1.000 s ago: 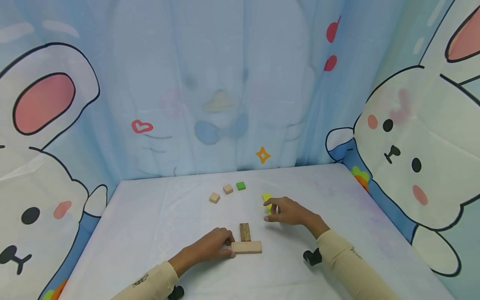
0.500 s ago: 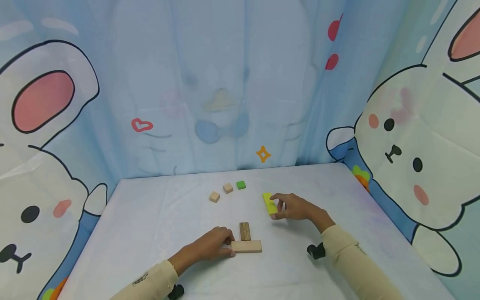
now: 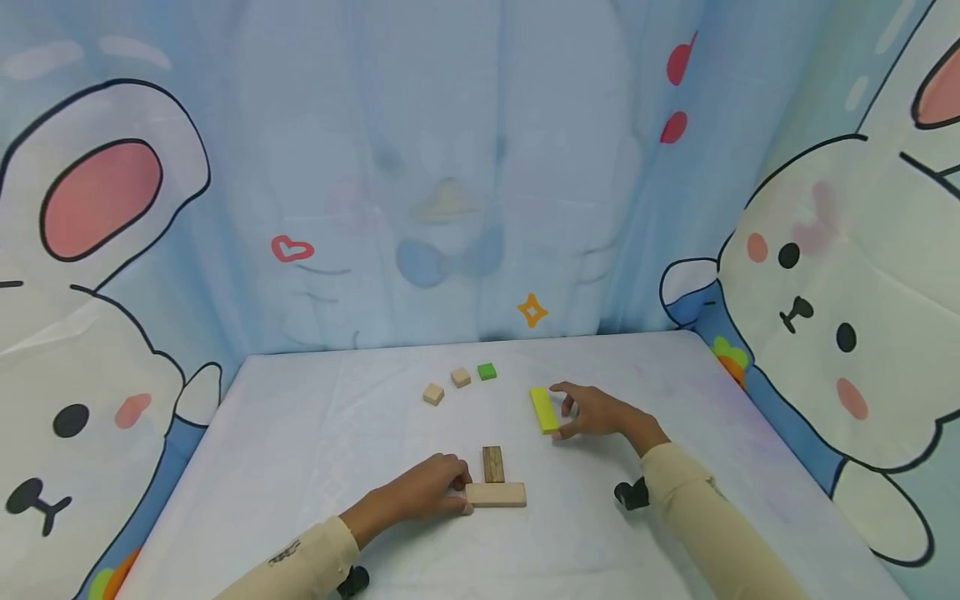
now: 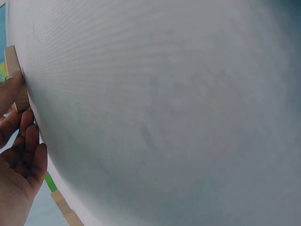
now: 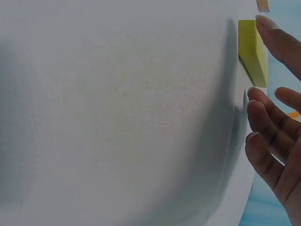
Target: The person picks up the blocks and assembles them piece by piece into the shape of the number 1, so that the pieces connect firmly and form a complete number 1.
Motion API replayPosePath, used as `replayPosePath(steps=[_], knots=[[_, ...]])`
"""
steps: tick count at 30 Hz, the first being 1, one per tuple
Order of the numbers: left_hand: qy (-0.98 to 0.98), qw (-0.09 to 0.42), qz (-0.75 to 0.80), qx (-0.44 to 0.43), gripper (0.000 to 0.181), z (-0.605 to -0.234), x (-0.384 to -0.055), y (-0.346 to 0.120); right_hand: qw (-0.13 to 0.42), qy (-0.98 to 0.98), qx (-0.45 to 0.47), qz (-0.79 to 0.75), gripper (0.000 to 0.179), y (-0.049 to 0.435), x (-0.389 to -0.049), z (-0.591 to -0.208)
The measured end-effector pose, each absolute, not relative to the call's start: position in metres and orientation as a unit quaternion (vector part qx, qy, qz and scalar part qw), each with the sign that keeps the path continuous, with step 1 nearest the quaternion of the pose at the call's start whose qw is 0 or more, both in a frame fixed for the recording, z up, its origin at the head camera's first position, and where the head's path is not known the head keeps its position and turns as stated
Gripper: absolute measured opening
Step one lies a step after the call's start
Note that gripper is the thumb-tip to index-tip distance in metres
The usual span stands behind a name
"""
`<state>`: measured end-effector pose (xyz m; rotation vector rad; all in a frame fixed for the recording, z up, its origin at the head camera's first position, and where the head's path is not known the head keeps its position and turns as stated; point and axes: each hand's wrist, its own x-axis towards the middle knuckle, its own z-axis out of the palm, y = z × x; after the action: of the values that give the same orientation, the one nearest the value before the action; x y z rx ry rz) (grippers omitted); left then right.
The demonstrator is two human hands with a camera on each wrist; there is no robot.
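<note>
while the right hand curves beside the yellow block, its thumb and fingers stand apart and are not clamped on it; the thumb tip looks to meet the near end, contact hard to confirm. block lies right of middle on the white-covered table, toward the far edge and well in from the right edge. left hand pinches the left end of the long pale block between thumb and fingers, this one farther from the far edge. handling, by judgement: yellow one probably light, stiff, smooth-painted so perhaps a little slippery, unlikely to break; best taken across its long sides near the middle, or end to end if fingers span it. pale one likely light, rigid, dry-grained, easy to grip at a bare end. count: one yellow, one long pale, one dark brown block set crosswise just beyond the pale one, touching or nearly, cannot tell; two small pale cubes and one green block near the middle of the far edge. six pieces in all.
</note>
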<state>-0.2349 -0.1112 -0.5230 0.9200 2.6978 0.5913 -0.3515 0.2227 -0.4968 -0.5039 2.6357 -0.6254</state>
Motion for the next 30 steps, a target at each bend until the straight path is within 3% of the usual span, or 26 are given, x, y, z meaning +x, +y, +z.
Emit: replayPosePath(steps=[30], knots=[[0.922, 0.127, 0.192, 0.311, 0.032, -0.522, -0.236, -0.110, 0.212, 0.938, -0.186, -0.201, 0.106, 0.202, -0.372, -0.508]])
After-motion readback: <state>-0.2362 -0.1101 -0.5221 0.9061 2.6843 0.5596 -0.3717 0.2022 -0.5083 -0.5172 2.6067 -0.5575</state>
